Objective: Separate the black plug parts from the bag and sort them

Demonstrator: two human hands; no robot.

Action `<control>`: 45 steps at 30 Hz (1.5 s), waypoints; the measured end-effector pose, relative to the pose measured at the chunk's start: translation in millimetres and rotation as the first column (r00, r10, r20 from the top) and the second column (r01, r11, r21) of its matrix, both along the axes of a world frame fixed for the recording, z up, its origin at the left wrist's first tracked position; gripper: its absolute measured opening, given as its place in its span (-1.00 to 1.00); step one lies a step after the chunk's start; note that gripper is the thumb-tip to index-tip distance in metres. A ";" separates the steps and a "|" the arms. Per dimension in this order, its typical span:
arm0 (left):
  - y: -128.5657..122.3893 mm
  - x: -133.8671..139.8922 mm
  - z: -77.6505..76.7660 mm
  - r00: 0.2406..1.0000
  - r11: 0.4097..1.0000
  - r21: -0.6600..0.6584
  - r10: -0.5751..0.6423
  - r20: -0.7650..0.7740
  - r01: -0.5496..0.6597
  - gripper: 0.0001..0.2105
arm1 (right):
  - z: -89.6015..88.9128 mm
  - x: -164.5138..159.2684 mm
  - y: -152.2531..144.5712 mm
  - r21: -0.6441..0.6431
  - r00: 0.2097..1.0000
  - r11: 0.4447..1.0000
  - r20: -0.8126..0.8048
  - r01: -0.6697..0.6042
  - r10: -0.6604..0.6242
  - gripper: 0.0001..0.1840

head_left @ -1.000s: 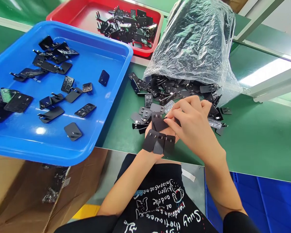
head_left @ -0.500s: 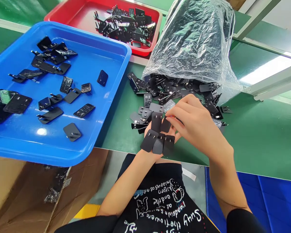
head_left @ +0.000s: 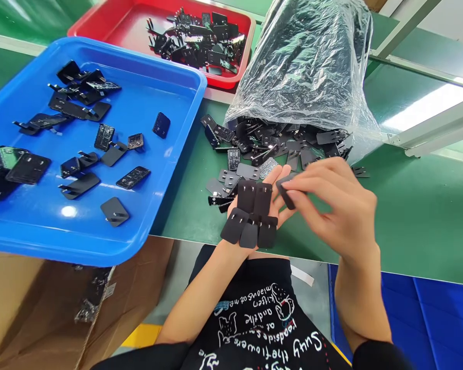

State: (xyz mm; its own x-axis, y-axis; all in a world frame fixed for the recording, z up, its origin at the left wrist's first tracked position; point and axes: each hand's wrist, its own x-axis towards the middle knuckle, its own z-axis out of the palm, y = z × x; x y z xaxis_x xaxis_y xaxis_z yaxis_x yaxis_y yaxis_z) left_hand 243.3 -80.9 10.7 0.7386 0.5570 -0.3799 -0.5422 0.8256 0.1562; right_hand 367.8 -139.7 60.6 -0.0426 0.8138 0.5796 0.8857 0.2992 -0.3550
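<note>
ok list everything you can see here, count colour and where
blue tray: one, blue, left on the bench, overhanging its near edge
loose plates in blue tray: around twenty, black, scattered over its left and middle
red tray: one, red, behind the blue tray
parts in red tray: a heap, black, at its right end
plastic bag: one, clear, top centre, lying open towards the person
spilled plates: a pile, black, on the bench at the bag's mouth
bench: one, green
cardboard box: one, brown, under the blue tray
blue bin: one, lower right
left hand: palm up, carrying fanned plates, five showing, black
right hand: pinching one black plate
</note>
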 end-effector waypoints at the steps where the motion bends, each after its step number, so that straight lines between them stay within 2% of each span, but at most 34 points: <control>1: -0.7 -0.3 -1.2 0.997 0.998 0.060 -0.040 0.067 0.036 -0.59 | -5.2 3.7 -6.9 0.068 0.995 0.996 -0.086 0.053 -0.047 -0.87; 4: -3.3 -2.0 -6.8 0.976 0.984 0.165 -0.104 0.190 0.073 -0.56 | -30.8 13.7 -25.2 0.176 0.903 0.946 -0.386 0.274 -0.189 -0.88; 6: -4.7 -2.7 -9.8 0.974 0.984 0.163 -0.101 0.200 0.069 -0.56 | -51.5 17.3 -33.5 0.155 0.795 0.903 -0.548 0.401 -0.259 -0.89; 8: -5.3 -2.8 -11.0 0.977 0.987 0.145 -0.102 0.187 0.075 -0.55 | -69.1 17.8 -38.9 0.112 0.714 0.880 -0.636 0.461 -0.293 -0.89; 11: -5.4 -2.7 -10.2 0.978 0.985 0.152 -0.109 0.181 0.082 -0.53 | -83.6 14.7 -43.5 0.014 0.662 0.886 -0.670 0.463 -0.336 -0.89; 14: -5.6 -3.1 -8.0 0.966 0.975 0.202 -0.139 0.216 0.095 -0.51 | -86.0 12.0 -45.2 -0.046 0.653 0.900 -0.672 0.434 -0.349 -0.88; 19: -6.1 -3.5 -5.1 0.971 0.965 0.244 -0.144 0.192 0.095 -0.48 | -88.1 13.6 -45.8 -0.061 0.644 0.895 -0.672 0.443 -0.365 -0.88; 23: -5.2 -1.9 -7.6 0.983 0.970 0.230 -0.108 0.151 0.072 -0.54 | -91.6 15.5 -45.6 -0.039 0.624 0.859 -0.670 0.510 -0.401 -0.87; 24: -4.9 -1.4 -8.6 0.984 0.973 0.219 -0.104 0.143 0.071 -0.54 | -89.6 15.4 -44.6 -0.007 0.637 0.848 -0.656 0.530 -0.404 -0.88; 26: -4.3 -0.4 -10.2 0.986 0.979 0.193 -0.096 0.134 0.069 -0.56 | -78.7 13.8 -39.6 0.088 0.718 0.844 -0.577 0.529 -0.390 -0.90; 29: -3.8 0.4 -11.2 0.988 0.989 0.137 -0.080 0.134 0.062 -0.58 | -45.6 7.3 -22.5 0.177 0.904 0.919 -0.317 0.352 -0.286 -0.85; 31: -4.0 0.5 -11.2 0.993 0.997 0.059 -0.059 0.104 0.053 -0.60 | -19.4 1.3 -4.4 0.058 0.982 0.984 -0.093 0.168 -0.162 -0.75; 33: -4.3 0.4 -11.1 0.998 1.000 -0.018 -0.025 0.052 0.025 -0.62 | 1.8 -4.3 16.8 -0.156 0.997 0.988 0.076 0.006 0.006 -0.68; 35: -4.3 0.3 -10.8 1.000 0.999 -0.048 0.005 0.018 -0.004 -0.64 | 14.5 -7.9 39.2 -0.355 0.968 0.928 0.170 -0.113 0.183 -0.77; 38: -3.4 0.2 -10.2 0.999 1.000 -0.019 0.025 0.041 -0.025 -0.65 | 22.4 -9.2 75.3 -0.576 0.900 0.782 0.173 -0.237 0.401 -0.96; 40: -2.5 -0.4 -10.5 0.995 1.000 -0.002 0.020 0.094 -0.020 -0.61 | 27.1 -7.3 103.7 -0.674 0.880 0.677 0.082 -0.296 0.467 -0.90; 41: -2.3 -1.0 -10.8 0.992 1.000 0.006 0.007 0.124 -0.008 -0.58 | 30.7 -5.5 119.5 -0.687 0.894 0.661 0.037 -0.302 0.447 -0.88; 42: -2.2 -1.7 -11.2 0.989 1.000 0.016 -0.013 0.150 0.010 -0.55 | 35.1 -2.9 135.7 -0.665 0.924 0.693 0.010 -0.279 0.382 -0.85; 43: -2.3 -2.6 -11.6 0.986 0.999 0.032 -0.032 0.166 0.027 -0.52 | 40.1 0.3 151.6 -0.612 0.960 0.758 -0.005 -0.225 0.281 -0.83; 44: -2.6 -3.4 -12.1 0.984 0.998 0.052 -0.046 0.172 0.038 -0.51 | 45.3 4.3 166.0 -0.509 0.990 0.851 -0.011 -0.128 0.142 -0.80; 45: -3.0 -4.2 -12.5 0.984 0.996 0.074 -0.057 0.171 0.045 -0.50 | 50.2 8.8 177.7 -0.395 1.000 0.918 -0.025 -0.017 0.008 -0.78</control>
State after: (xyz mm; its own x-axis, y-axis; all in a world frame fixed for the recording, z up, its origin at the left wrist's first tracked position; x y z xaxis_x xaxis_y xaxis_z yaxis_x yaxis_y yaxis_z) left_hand 239.2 -83.9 -1.8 0.8178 0.5374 -0.2056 -0.5234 0.8433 0.1223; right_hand 376.6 38.0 110.9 -0.0451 0.9763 0.2117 0.8733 0.1414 -0.4662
